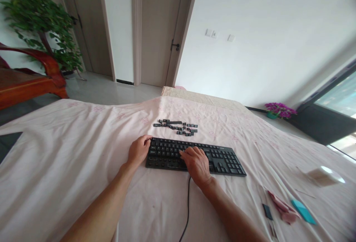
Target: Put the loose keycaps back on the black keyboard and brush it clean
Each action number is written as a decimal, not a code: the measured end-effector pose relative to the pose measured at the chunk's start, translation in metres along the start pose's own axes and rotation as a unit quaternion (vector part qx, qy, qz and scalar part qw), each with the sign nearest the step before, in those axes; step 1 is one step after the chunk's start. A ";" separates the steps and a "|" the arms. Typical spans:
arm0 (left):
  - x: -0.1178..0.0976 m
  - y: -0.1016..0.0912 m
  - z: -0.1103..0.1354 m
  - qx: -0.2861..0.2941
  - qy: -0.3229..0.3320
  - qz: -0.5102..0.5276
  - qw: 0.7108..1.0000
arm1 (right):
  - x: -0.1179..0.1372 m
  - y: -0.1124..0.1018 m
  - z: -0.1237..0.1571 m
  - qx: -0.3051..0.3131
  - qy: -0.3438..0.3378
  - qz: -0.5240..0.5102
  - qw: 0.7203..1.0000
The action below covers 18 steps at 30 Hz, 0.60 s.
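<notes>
A black keyboard (222, 160) lies on the pink cloth, its cable (188, 205) running toward me. Keycaps are off along its lower left rows, leaving bare stems. My left hand (139, 150) is closed on the keyboard's upper left corner, thumb and fingers at the edge. Over the middle of the keys rests my right hand (196, 164), its fingers bent and drawn together at the key rows; whatever is under the fingertips is hidden. Just beyond the keyboard, several loose black keycaps (175, 127) lie scattered, one of them a long bar (175, 122).
At the right of the cloth (155, 208) lie a black-handled tool (267, 211), a crumpled pink cloth (285, 208), a teal piece (303, 211) and a clear container (325, 176). A dark flat object (9, 143) is at the left edge. A wooden chair (36, 77) stands beyond.
</notes>
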<state>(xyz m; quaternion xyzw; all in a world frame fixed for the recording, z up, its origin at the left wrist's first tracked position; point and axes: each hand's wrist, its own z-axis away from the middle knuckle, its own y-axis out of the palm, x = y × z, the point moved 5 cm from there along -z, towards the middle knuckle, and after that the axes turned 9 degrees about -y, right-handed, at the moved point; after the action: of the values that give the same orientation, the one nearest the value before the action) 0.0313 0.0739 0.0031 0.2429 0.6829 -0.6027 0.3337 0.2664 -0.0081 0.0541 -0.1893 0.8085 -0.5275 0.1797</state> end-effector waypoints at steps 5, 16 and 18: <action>0.000 -0.001 0.001 -0.004 0.001 -0.002 1.000 | 0.001 0.002 0.001 0.011 -0.014 0.002 1.000; -0.001 -0.001 0.001 -0.007 0.003 -0.003 1.000 | 0.010 0.000 0.001 0.066 -0.045 0.056 0.995; -0.002 -0.002 0.001 -0.007 0.005 -0.003 1.000 | 0.011 -0.001 0.002 0.079 -0.051 0.067 0.993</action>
<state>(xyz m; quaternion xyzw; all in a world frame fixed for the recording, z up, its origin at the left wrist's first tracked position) 0.0315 0.0725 0.0054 0.2416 0.6894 -0.5979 0.3300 0.2575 -0.0157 0.0531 -0.1463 0.7650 -0.5661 0.2701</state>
